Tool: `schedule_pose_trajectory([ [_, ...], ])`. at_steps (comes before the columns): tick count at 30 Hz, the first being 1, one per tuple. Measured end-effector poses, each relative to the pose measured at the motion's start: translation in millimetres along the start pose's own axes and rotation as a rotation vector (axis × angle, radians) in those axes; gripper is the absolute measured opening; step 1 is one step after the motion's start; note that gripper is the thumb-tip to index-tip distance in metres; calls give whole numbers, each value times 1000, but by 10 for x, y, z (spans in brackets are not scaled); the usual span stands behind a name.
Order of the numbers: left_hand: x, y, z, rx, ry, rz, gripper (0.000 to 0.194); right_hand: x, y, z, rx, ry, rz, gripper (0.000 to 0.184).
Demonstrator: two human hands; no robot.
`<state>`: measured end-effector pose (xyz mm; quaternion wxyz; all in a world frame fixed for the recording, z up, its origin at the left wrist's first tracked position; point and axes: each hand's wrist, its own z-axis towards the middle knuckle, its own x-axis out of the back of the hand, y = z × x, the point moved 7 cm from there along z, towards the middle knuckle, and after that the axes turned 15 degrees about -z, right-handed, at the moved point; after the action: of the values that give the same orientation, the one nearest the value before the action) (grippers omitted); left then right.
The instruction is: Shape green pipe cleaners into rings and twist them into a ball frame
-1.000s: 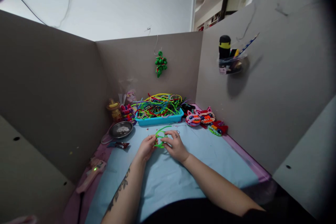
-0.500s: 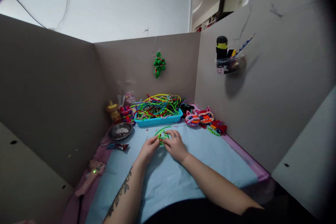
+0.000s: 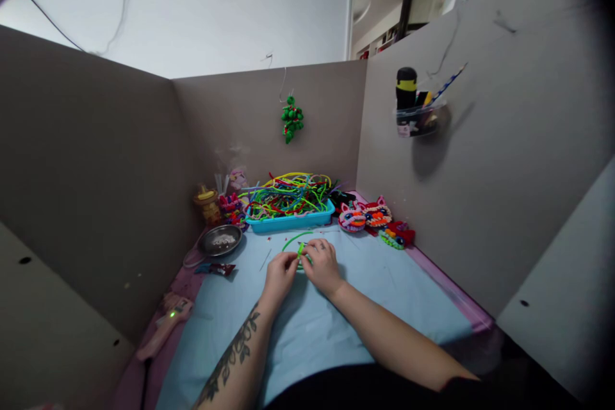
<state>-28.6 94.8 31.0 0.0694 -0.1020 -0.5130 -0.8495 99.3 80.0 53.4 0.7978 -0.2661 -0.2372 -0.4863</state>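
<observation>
My left hand (image 3: 282, 274) and my right hand (image 3: 323, 266) meet over the blue cloth, fingertips pinched together on a bright green pipe cleaner (image 3: 300, 248). A small bent piece of it stands up between the fingers. A longer green strand (image 3: 289, 242) curves out behind the hands. Something thin and dark shows by the right fingers, too small to make out. Part of the green work is hidden behind the fingers. A thin wire-like piece (image 3: 266, 259) lies on the cloth left of my left hand.
Beyond the hands stands a blue tray (image 3: 288, 224) heaped with coloured pipe cleaners (image 3: 293, 195). To its right sit several fuzzy animal-face pieces (image 3: 353, 218). A metal dish (image 3: 220, 241), a foil packet (image 3: 216, 268) and a pink glue gun (image 3: 166, 323) lie left. Grey panels enclose the table.
My left hand has turned inward and moved slightly right, closer to my right hand. The green loop between the fingers has become a narrow upright piece. The wire-like piece now shows more fully.
</observation>
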Motion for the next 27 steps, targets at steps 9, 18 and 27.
schedule_pose_trajectory([
  [9,-38,48,-23,-8,-4,55,12,-15,-33,-15,-19,3,-44,5],
  [18,-53,50,-32,-28,14,87,10,-47,-23,-35,-74,38,-75,6],
  [27,-66,55,-32,-39,1,65,11,-48,-2,-21,-72,-7,-40,5],
])
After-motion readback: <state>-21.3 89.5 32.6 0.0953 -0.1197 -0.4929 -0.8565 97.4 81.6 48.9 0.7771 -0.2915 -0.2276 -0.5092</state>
